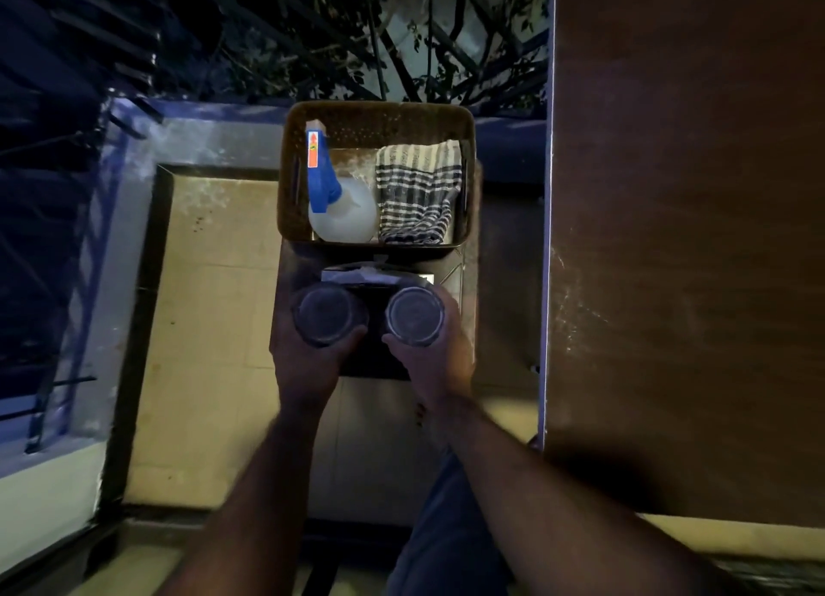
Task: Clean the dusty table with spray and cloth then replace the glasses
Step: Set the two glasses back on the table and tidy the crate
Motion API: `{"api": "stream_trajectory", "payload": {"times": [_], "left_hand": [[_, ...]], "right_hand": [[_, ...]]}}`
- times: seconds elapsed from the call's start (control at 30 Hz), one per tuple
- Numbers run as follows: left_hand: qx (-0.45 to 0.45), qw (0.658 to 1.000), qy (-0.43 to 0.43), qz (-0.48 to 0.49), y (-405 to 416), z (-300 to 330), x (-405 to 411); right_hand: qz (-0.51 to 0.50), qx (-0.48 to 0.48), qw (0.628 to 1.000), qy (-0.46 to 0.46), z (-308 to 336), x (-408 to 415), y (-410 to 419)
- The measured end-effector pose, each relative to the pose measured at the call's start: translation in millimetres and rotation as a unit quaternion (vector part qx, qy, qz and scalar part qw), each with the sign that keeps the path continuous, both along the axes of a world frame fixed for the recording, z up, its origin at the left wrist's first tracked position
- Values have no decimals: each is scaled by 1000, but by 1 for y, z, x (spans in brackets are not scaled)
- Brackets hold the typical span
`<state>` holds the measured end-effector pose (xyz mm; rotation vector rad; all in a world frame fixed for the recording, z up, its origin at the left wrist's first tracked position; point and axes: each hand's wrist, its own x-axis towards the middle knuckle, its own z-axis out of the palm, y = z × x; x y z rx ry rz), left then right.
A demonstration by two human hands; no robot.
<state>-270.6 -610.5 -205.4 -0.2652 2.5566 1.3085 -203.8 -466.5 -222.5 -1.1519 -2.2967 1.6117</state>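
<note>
Two glasses (pixel 328 313) (pixel 415 315), one spray bottle (pixel 341 211), one cloth (pixel 417 193), one basket (pixel 379 112).

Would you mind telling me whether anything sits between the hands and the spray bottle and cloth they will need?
Yes: each hand is occupied. The left hand grips one glass, the right hand another glass. The spray bottle and cloth lie beyond them inside the basket, whose near wall stands between.

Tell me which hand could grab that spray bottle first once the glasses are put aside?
Probably the left hand. The white spray bottle with the blue trigger lies in the left half of the brown basket, straight ahead of it. The right hand faces the striped cloth. Each currently holds a clear glass.
</note>
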Motion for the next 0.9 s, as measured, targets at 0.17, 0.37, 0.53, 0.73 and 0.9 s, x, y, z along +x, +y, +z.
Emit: {"api": "stream_trajectory", "payload": {"times": [0.17, 0.37, 0.53, 0.73, 0.9], "left_hand": [[16, 998, 5, 60, 6, 16, 3], [29, 994, 20, 106, 16, 65, 9], [-1, 993, 69, 92, 25, 111, 13], [30, 985, 76, 151, 66, 167, 22], [61, 986, 88, 128, 129, 211, 37]], "right_hand": [[21, 23, 1000, 2, 20, 1, 3], [31, 38, 998, 31, 87, -11, 11], [69, 21, 995, 70, 138, -16, 43], [110, 35, 988, 104, 180, -14, 106], [101, 40, 988, 112, 210, 6, 173]]}}
